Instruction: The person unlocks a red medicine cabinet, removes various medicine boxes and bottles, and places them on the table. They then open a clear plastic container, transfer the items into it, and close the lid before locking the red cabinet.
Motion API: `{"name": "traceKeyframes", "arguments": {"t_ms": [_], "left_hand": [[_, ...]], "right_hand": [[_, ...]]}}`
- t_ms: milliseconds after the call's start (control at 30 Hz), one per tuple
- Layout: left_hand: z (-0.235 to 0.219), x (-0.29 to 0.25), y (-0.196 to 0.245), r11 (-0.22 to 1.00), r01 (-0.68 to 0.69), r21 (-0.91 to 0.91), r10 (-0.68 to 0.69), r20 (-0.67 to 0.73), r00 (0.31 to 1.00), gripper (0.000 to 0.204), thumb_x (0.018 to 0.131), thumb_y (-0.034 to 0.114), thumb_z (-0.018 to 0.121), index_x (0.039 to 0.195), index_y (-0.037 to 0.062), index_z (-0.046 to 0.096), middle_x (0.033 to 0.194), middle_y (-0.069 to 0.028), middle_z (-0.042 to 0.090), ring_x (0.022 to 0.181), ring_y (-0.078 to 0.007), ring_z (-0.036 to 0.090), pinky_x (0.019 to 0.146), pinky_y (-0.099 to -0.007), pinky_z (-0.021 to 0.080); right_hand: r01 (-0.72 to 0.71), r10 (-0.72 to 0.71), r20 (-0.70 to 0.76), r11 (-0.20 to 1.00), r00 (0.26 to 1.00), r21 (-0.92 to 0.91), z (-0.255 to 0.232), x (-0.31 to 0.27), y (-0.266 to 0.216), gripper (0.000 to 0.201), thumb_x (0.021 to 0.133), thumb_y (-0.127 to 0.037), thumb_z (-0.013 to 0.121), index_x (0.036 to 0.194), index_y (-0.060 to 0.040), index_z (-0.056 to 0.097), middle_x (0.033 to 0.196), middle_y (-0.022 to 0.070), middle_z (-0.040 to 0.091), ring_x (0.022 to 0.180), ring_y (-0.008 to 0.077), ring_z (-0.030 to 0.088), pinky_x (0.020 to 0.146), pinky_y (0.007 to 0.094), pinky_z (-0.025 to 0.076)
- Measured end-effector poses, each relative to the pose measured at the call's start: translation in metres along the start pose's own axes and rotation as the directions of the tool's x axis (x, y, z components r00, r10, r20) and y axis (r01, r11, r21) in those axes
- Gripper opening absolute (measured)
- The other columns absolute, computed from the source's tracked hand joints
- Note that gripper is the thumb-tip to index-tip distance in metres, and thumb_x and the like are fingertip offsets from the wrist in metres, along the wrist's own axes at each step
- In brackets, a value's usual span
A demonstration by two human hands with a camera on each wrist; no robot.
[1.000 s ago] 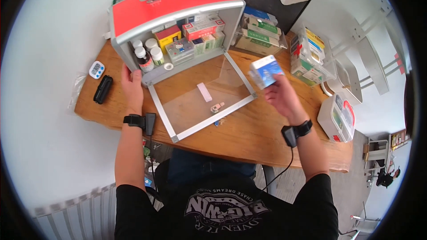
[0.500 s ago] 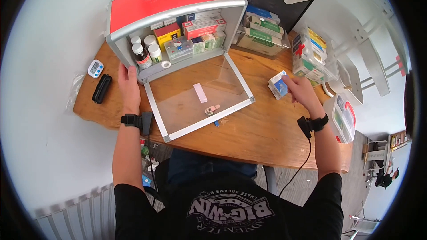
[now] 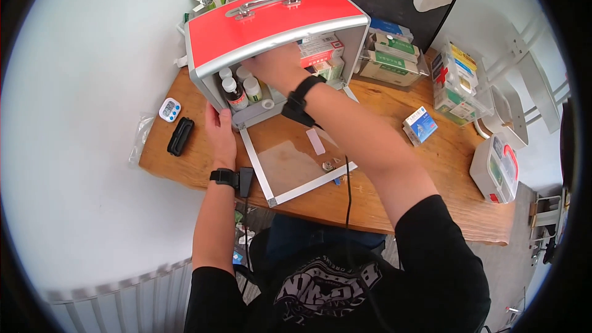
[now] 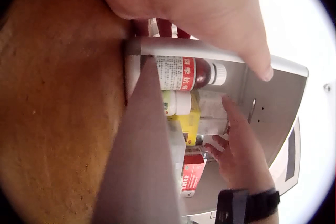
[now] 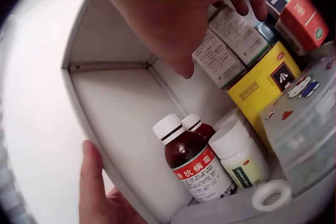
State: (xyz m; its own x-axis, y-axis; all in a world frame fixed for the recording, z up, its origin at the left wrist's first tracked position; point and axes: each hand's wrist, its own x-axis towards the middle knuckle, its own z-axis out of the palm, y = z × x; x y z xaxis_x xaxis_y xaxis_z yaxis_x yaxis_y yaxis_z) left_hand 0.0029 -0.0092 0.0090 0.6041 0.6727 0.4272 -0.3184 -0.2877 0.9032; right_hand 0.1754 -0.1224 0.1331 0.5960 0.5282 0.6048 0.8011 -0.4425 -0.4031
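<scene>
The red-topped medicine case stands on the table with its front let down. My right hand reaches inside it. In the right wrist view, the thumb and fingers of that hand are spread about two white medicine boxes above a yellow box. Against the case's left side wall rests my left hand, thumb extended near the front edge. Brown bottles, a white bottle, a tape roll and a clear cartoon-print box stand at the case's front.
A blue and white medicine box sits on the table at right. Behind it stand bins of boxes and a white lidded box. A timer and black case lie left. The clear front panel bears small items.
My right hand has set the blue and white box down on the table, let go of it and moved left into the medicine case. My left hand stays at the case's side.
</scene>
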Motion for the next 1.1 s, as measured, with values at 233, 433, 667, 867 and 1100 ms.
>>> {"name": "traceKeyframes", "arguments": {"t_ms": [233, 433, 667, 867, 1100], "left_hand": [[-0.004, 0.001, -0.008, 0.997, 0.043, -0.067, -0.042, 0.012, 0.999, 0.060, 0.107, 0.025, 0.062, 0.155, -0.0055, 0.042, 0.149, -0.0116, 0.054, 0.134, -0.0205, 0.052, 0.116, -0.0344, 0.039], [-0.012, 0.004, -0.018, 0.999, 0.040, 0.014, -0.040, 0.014, 0.999, 0.054, 0.109, 0.022, 0.060, 0.153, -0.0060, 0.045, 0.144, -0.0116, 0.058, 0.130, -0.0203, 0.054, 0.114, -0.0345, 0.040], [-0.006, 0.006, -0.018, 0.999, 0.011, 0.042, -0.009, -0.052, 0.999, 0.045, 0.114, 0.035, 0.049, 0.135, -0.0037, 0.057, 0.123, -0.0086, 0.064, 0.109, -0.0168, 0.056, 0.098, -0.0330, 0.047], [-0.009, 0.005, -0.013, 0.997, 0.083, -0.004, -0.083, -0.018, 0.996, 0.054, 0.112, 0.029, 0.054, 0.151, -0.0075, 0.048, 0.146, -0.0146, 0.060, 0.130, -0.0217, 0.055, 0.114, -0.0340, 0.040], [-0.009, 0.003, -0.011, 0.998, 0.040, 0.056, -0.040, 0.001, 0.999, 0.051, 0.111, 0.028, 0.055, 0.150, -0.0054, 0.050, 0.145, -0.0132, 0.060, 0.131, -0.0217, 0.055, 0.114, -0.0349, 0.040]], "right_hand": [[0.006, -0.042, -0.243, 0.989, 0.969, -0.149, 0.024, 0.019, -0.005, 0.028, 0.090, -0.031, 0.071, 0.112, -0.0146, 0.077, 0.108, 0.0108, 0.078, 0.106, 0.0353, 0.071, 0.090, 0.0495, 0.055], [0.102, -0.088, -0.218, 0.993, 0.972, 0.055, -0.028, -0.042, -0.012, 0.057, 0.081, -0.032, 0.077, 0.131, -0.0054, 0.067, 0.135, 0.0280, 0.061, 0.129, 0.0460, 0.055, 0.106, 0.0526, 0.048], [0.078, -0.077, -0.011, 0.995, 0.997, 0.063, -0.165, -0.162, 0.036, 0.072, 0.083, -0.029, 0.079, 0.146, -0.0076, 0.053, 0.148, 0.0291, 0.045, 0.136, 0.0494, 0.047, 0.114, 0.0543, 0.044], [-0.124, 0.114, -0.077, 0.982, 0.990, -0.142, -0.209, -0.198, 0.166, 0.076, 0.084, -0.027, 0.078, 0.152, -0.0080, 0.049, 0.150, 0.0282, 0.044, 0.136, 0.0467, 0.049, 0.114, 0.0503, 0.046], [-0.312, 0.361, 0.224, 0.923, 0.905, -0.225, -0.211, -0.207, 0.202, 0.096, 0.082, -0.034, 0.082, 0.162, -0.0113, 0.035, 0.154, 0.0291, 0.041, 0.142, 0.0470, 0.047, 0.116, 0.0490, 0.044]]}}
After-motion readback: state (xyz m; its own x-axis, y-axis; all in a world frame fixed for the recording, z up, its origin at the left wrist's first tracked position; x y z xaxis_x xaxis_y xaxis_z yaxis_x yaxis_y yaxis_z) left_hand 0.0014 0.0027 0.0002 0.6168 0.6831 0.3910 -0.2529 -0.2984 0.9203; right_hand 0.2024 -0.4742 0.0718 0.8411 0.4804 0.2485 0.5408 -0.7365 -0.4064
